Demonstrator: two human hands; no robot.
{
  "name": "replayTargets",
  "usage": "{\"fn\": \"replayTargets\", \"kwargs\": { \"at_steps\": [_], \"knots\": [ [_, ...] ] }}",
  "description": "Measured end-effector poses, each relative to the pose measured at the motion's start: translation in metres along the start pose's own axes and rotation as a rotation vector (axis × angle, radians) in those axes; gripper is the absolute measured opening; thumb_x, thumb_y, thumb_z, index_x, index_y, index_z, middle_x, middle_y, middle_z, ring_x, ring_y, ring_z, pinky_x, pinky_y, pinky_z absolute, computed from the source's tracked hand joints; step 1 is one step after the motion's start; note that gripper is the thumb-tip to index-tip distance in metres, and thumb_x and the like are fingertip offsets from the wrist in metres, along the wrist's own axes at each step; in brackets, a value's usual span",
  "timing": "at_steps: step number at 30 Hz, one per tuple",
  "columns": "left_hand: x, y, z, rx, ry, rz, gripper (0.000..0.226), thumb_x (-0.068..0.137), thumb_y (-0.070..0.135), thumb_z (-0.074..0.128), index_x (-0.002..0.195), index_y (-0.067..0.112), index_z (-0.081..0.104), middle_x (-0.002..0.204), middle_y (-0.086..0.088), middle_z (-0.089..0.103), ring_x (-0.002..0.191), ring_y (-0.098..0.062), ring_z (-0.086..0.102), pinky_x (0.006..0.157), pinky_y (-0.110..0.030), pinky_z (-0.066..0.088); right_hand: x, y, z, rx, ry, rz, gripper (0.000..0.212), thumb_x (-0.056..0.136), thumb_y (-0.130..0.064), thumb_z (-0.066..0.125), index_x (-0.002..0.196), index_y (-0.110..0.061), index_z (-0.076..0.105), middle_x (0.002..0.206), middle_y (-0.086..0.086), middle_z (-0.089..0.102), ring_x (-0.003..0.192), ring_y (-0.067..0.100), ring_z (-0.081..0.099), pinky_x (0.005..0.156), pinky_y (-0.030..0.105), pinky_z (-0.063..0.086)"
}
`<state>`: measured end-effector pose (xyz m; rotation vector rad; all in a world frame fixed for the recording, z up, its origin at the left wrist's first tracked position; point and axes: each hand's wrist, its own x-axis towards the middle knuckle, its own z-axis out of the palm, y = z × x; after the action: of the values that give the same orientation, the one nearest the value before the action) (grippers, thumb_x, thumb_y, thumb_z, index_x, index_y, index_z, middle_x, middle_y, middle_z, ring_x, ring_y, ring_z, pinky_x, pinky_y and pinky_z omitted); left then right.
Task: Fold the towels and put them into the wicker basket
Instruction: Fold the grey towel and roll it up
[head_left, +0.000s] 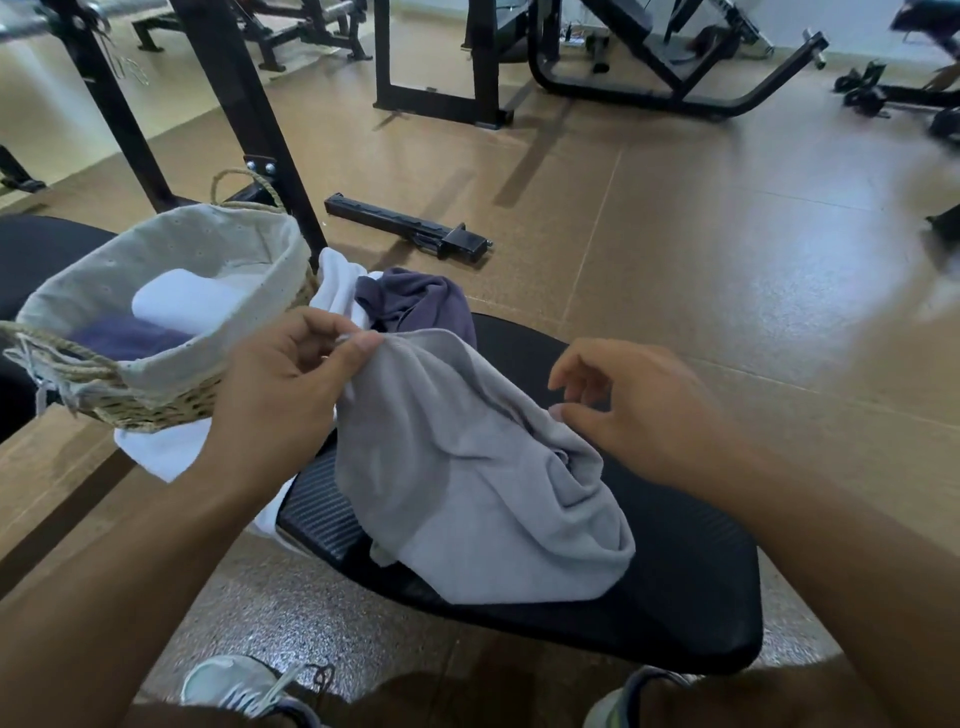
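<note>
A crumpled grey towel (467, 483) lies on a black padded bench (691, 582). My left hand (291, 374) pinches its upper left corner and lifts it. To the right, my right hand (639, 410) hovers just above the towel's edge with fingers curled and apart, holding nothing. Behind the grey towel lie a purple towel (415, 299) and a white towel (337, 280), both unfolded. The wicker basket (156, 400) with a cloth liner stands at the left and holds a folded white towel (187, 304) and a folded purple towel (130, 338).
Another white cloth (166, 452) sticks out from under the basket. A loose black metal bar (410, 228) lies on the brown floor beyond the bench. Gym machine frames (441, 67) stand at the back and left. My shoes (234, 686) are at the bottom.
</note>
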<state>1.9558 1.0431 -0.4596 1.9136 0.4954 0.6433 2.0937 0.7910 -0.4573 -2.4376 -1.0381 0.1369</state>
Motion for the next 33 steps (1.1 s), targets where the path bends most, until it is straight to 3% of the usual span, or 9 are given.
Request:
{"fn": "replayTargets", "kwargs": {
  "at_steps": [2,4,7,11,14,18,26,29,33],
  "knots": [
    [0.0,-0.001,0.001,0.045,-0.03,0.011,0.021,0.08,0.048,0.069,0.083,0.027,0.067,0.068,-0.001,0.071,0.061,-0.026,0.063,0.068,-0.049,0.056,0.0,0.001,0.002,-0.032,-0.1,0.007,0.005,0.087,-0.039,0.071,0.089,-0.041,0.067,0.075,-0.021,0.065,0.073,-0.003,0.06,0.063,0.025,0.048],
    [0.0,-0.002,0.003,0.081,-0.038,0.029,0.015,0.086,0.038,0.072,0.083,0.024,0.066,0.074,0.0,0.072,0.066,-0.033,0.064,0.064,-0.043,0.055,-0.002,0.0,0.009,-0.097,-0.246,0.022,0.01,0.088,-0.046,0.069,0.098,-0.045,0.068,0.079,-0.023,0.066,0.073,-0.004,0.059,0.062,0.023,0.044],
    [0.0,-0.004,0.004,0.155,-0.05,0.037,0.011,0.089,0.027,0.073,0.081,0.023,0.065,0.078,0.004,0.073,0.06,-0.022,0.061,0.054,-0.022,0.047,-0.004,-0.002,0.022,-0.133,-0.281,0.052,0.019,0.096,-0.048,0.056,0.114,-0.046,0.063,0.089,-0.018,0.068,0.079,0.002,0.061,0.07,0.031,0.053],
    [-0.005,-0.005,0.004,0.223,-0.108,-0.004,0.012,0.086,0.028,0.076,0.079,0.024,0.068,0.073,0.01,0.073,0.06,-0.009,0.063,0.052,-0.011,0.043,-0.001,-0.006,0.032,-0.295,-0.287,0.068,0.023,0.102,-0.033,0.044,0.114,-0.045,0.059,0.076,-0.012,0.059,0.068,0.011,0.056,0.053,0.029,0.039],
    [-0.007,-0.004,0.005,0.264,-0.129,-0.001,0.012,0.084,0.031,0.077,0.079,0.023,0.071,0.07,0.014,0.074,0.061,0.0,0.063,0.055,-0.011,0.045,-0.002,-0.005,0.03,-0.358,-0.397,0.074,0.03,0.098,-0.027,0.045,0.112,-0.048,0.061,0.095,-0.012,0.067,0.082,0.017,0.064,0.062,0.032,0.049],
    [-0.009,-0.005,0.004,0.257,-0.151,-0.019,0.012,0.084,0.033,0.077,0.078,0.024,0.071,0.068,0.01,0.075,0.064,-0.008,0.067,0.061,-0.023,0.051,-0.002,-0.003,0.021,-0.279,-0.451,0.065,0.026,0.09,-0.032,0.058,0.109,-0.049,0.063,0.098,-0.018,0.067,0.087,0.008,0.063,0.075,0.035,0.057],
    [-0.011,-0.004,0.009,0.279,-0.168,-0.053,0.012,0.082,0.036,0.079,0.078,0.027,0.073,0.067,0.015,0.074,0.066,0.001,0.069,0.064,-0.021,0.054,0.003,0.0,0.02,-0.316,-0.313,-0.033,0.009,0.095,-0.036,0.056,0.097,-0.04,0.063,0.087,-0.02,0.068,0.081,0.005,0.06,0.064,0.027,0.047],
    [-0.007,-0.005,0.008,0.291,-0.147,-0.042,0.012,0.084,0.035,0.078,0.079,0.025,0.073,0.067,0.012,0.075,0.062,0.002,0.066,0.057,-0.01,0.048,0.004,0.012,0.008,-0.112,-0.271,-0.064,0.006,0.094,-0.038,0.061,0.089,-0.037,0.059,0.087,-0.017,0.062,0.08,0.005,0.058,0.07,0.031,0.048],
    [0.004,-0.019,0.006,0.364,-0.099,-0.043,0.013,0.088,0.033,0.075,0.08,0.024,0.07,0.07,0.007,0.074,0.064,-0.01,0.065,0.055,-0.017,0.046,-0.004,0.021,-0.01,0.194,-0.396,-0.092,0.014,0.092,-0.043,0.07,0.083,-0.035,0.062,0.101,-0.009,0.066,0.091,0.01,0.063,0.076,0.028,0.052]
  ]
}}
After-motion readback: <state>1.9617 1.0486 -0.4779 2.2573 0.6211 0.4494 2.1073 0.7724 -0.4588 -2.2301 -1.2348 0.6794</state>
